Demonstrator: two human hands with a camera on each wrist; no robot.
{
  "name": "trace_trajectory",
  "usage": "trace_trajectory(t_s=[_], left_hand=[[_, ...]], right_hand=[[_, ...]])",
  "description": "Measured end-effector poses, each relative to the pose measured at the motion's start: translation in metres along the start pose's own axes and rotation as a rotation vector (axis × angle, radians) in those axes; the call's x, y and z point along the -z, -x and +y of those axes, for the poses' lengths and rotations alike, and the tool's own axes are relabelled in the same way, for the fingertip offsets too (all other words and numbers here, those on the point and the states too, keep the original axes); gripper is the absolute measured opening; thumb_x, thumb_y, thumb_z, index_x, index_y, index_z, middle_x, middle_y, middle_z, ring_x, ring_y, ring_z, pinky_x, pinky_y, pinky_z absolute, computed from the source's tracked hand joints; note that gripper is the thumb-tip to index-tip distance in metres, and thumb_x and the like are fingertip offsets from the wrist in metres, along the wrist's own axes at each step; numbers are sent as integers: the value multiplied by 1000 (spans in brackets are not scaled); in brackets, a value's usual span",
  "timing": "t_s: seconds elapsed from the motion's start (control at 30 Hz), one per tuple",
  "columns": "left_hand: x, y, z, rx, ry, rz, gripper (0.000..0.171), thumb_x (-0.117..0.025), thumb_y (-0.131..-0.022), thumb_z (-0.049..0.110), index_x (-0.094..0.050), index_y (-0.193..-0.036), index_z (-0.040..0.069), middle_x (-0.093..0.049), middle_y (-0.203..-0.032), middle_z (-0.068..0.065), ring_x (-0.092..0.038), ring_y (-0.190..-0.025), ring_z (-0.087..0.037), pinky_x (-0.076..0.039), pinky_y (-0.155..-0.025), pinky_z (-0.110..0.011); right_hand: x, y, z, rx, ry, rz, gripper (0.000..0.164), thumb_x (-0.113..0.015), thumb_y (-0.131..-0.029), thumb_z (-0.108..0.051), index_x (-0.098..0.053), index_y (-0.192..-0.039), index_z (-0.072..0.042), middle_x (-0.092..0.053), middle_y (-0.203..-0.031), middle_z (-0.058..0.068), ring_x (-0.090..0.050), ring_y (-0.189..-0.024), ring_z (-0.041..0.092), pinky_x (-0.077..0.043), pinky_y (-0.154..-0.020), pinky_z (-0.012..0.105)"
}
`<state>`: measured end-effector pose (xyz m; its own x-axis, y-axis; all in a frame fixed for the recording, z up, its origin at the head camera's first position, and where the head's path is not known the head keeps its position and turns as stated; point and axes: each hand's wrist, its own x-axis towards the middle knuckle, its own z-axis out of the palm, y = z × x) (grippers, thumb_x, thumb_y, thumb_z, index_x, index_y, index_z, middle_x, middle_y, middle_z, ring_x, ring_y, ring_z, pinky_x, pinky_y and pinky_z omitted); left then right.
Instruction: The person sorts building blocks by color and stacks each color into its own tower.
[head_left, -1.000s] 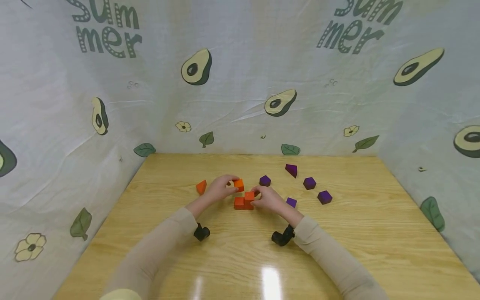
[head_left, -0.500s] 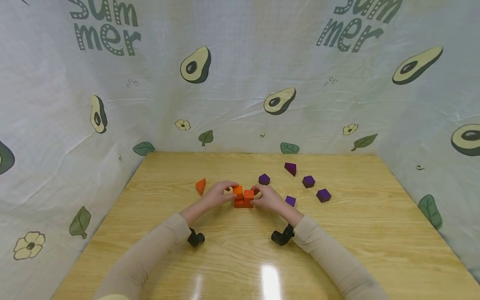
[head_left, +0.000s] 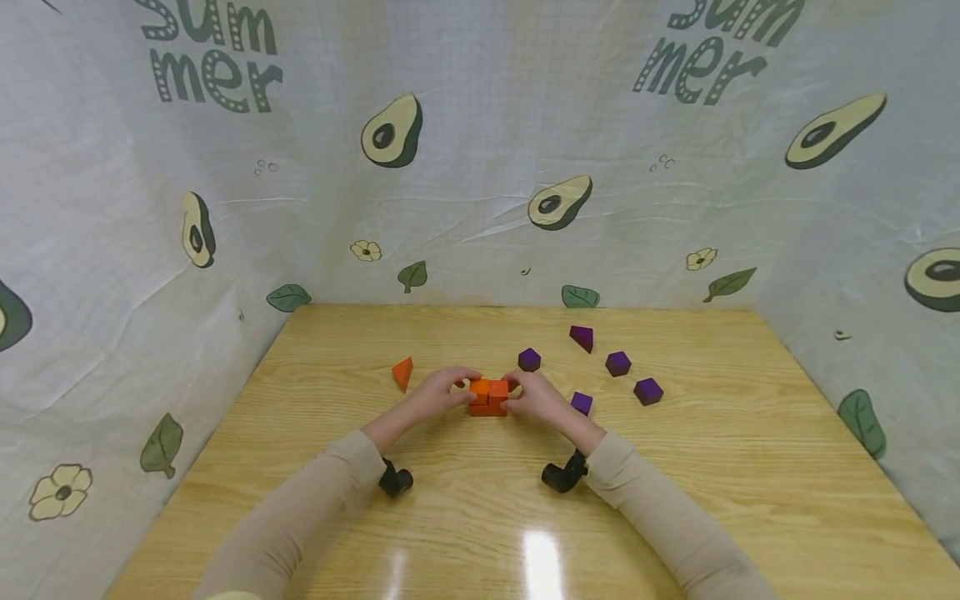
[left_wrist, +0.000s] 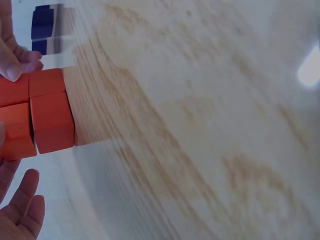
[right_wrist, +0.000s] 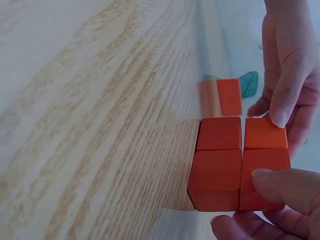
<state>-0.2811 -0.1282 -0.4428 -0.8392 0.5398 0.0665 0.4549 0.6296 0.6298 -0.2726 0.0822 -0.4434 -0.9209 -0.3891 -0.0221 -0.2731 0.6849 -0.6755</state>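
In the head view my left hand (head_left: pixel 438 393) pinches an orange cube (right_wrist: pixel 266 134) between thumb and fingers. This cube stands on a red-orange cube (left_wrist: pixel 52 122). My right hand (head_left: pixel 538 400) holds a red-orange cube (right_wrist: pixel 265 172) level beside it, its thumb on the near face and its fingers behind. Beneath that one lies another red-orange cube (right_wrist: pixel 215 175), so two cubes stand on two in a compact block. A thin gap shows between the upper pair in the right wrist view.
An orange pointed block (head_left: pixel 402 374) lies left of the block. To the right are several purple cubes (head_left: pixel 618 364) and a purple wedge (head_left: pixel 582 337) on the wooden table (head_left: pixel 480 517). A patterned cloth (head_left: pixel 480 167) hangs behind. Black cameras (head_left: pixel 564 473) sit at both wrists.
My left hand has brought the orange cube toward me and down onto the lower left cube, level with the right upper one. The right hand has stayed in place.
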Motion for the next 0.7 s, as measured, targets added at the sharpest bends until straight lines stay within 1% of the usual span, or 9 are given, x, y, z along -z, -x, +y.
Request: trace_trajectory(t_s=[0.17,0.37,0.47,0.57,0.7], left_hand=[[-3,1,-3,4,16,18,38,-62,-87,14,-56,-123,5,-58,-121,-11,-56,-101,-25,-46,-87,-38],[-2,2,-1,31,30,9,40,-64,-86,15,-56,-124,5,-58,-121,-11,-56,-102,-25,-46,-87,-38],[-1,2,-1,48,21,-7,45,-66,-84,17,-54,-125,4,-58,-120,-12,-56,-101,-26,-46,-87,-39],[-2,1,-3,67,3,-17,48,-69,-82,17,-54,-125,2,-60,-117,-12,-57,-99,-25,-46,-86,-37],[-5,0,-6,116,-20,-27,45,-71,-80,19,-57,-120,4,-62,-111,-9,-57,-94,-21,-47,-84,-34]], right_hand=[[0,1,-1,11,-16,8,35,-70,-80,-9,-59,-111,0,-64,-102,12,-57,-78,16,-49,-71,29],[-2,0,2,-3,-35,-3,34,-69,-80,-8,-59,-112,0,-64,-103,11,-59,-73,14,-51,-68,28],[-3,-1,3,-14,-19,-6,34,-69,-80,-10,-60,-111,-1,-64,-103,10,-59,-78,15,-51,-74,31],[-3,0,3,-7,-3,-15,32,-70,-80,-10,-61,-109,-1,-64,-102,9,-61,-85,17,-50,-79,34],[-4,1,4,17,10,-23,29,-71,-79,-11,-63,-105,0,-65,-99,9,-61,-89,20,-50,-80,34]])
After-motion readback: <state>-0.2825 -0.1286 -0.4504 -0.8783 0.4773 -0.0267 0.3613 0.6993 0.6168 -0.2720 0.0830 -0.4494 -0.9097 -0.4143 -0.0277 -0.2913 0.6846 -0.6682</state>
